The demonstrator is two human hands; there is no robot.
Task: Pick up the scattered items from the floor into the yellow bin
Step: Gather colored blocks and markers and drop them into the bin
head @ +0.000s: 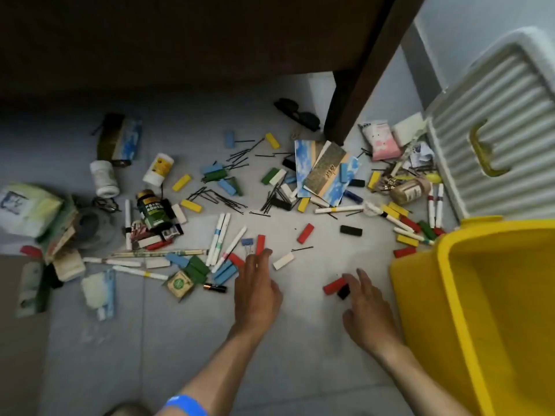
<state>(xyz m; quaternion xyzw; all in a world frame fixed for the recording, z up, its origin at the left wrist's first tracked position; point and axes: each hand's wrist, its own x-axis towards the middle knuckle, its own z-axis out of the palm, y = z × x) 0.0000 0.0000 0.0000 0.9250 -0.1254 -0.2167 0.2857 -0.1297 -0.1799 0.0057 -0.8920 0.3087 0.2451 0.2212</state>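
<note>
Most items still litter the floor (300, 340): pouches and bottles at left, blocks, pens and hairpins across the middle. Left hand (255, 283) reaches, fingers spread, holding nothing, toward a red block (260, 244). Right hand (365, 304), flat and empty, touches a red-and-black pair (335, 287). Yellow bin (420, 295) at right looks empty. Labels are too blurred to read.

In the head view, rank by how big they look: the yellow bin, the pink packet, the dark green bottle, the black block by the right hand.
1. yellow bin
2. dark green bottle and pink packet: too alike to rank
3. black block
</note>
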